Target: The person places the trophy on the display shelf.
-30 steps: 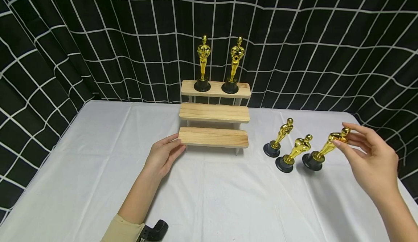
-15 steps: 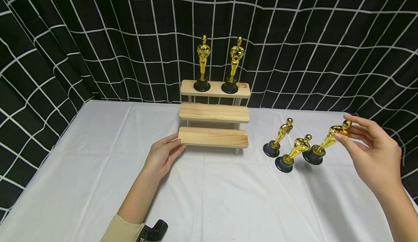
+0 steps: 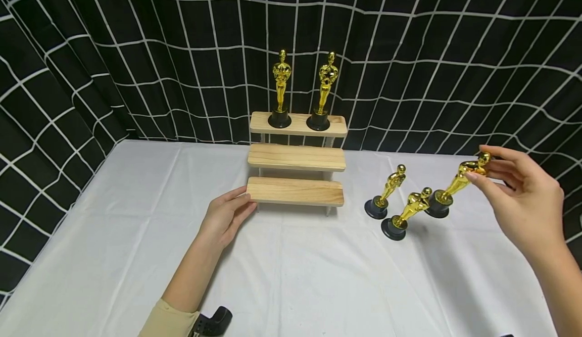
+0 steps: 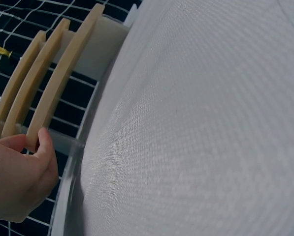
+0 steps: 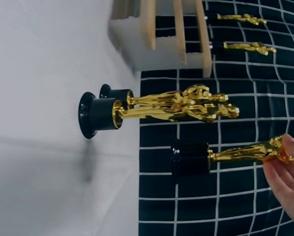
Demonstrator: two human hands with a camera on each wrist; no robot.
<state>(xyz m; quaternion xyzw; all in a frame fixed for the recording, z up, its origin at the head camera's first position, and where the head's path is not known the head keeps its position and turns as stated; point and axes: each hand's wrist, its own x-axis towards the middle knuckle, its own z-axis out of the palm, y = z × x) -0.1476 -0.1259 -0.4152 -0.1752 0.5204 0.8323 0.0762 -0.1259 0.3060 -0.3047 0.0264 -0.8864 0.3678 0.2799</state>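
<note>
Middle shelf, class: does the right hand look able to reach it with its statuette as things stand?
Probably yes: the right hand holds its statuette raised, and the middle shelf bears nothing. Two other statuettes stand between, though passing over or behind them looks possible.

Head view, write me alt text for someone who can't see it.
A person's right hand holds a gold-and-black human-shaped statuette above a white cloth, near two matching statuettes standing on it. The left hand grips the bottom board of a three-tier pale wooden stand with two more statuettes on top, before a black, white-gridded curtain.
</note>
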